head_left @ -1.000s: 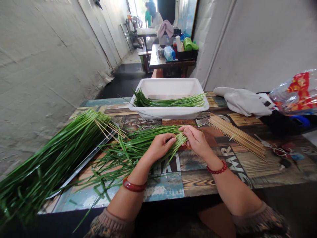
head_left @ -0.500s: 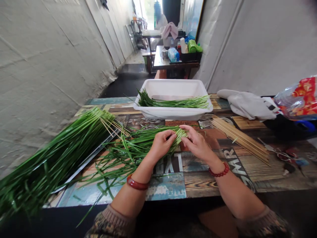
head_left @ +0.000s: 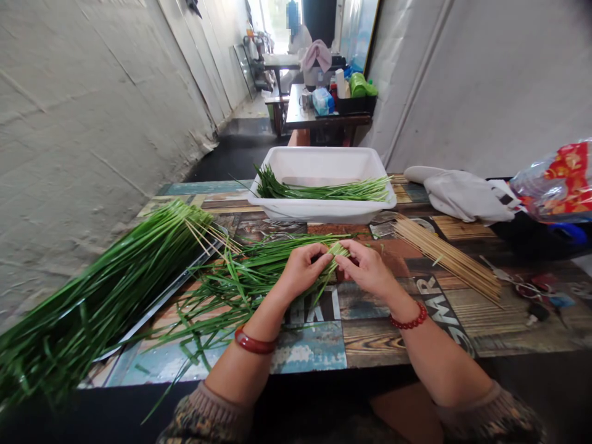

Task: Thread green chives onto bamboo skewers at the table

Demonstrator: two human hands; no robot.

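My left hand [head_left: 301, 269] is closed around a small bunch of garlic chives [head_left: 339, 249], near its pale stem ends. Pinching those same ends from the other side is my right hand [head_left: 365, 266], its fingers almost touching the left ones. Under and beside my left hand lie loose chives [head_left: 259, 262], spread over the table with their leaves toward the left. A large heap of chives [head_left: 134, 265] rests on a metal tray [head_left: 160, 317] at the left, with a few thin sticks [head_left: 208, 237] at its stem end.
Beyond my hands stands a white plastic tub [head_left: 319, 214] holding more chives [head_left: 328, 190]. Bamboo skewers [head_left: 444, 258] lie to the right. Farther right are a pale cap [head_left: 462, 194], scissors [head_left: 502, 274] and a red plastic bag [head_left: 567, 179]. A person [head_left: 300, 40] is in the background.
My right hand's fingers have drawn in from a looser spread to a pinch on the stem ends. The held bunch looks more gathered, and a few stems now hang below it.
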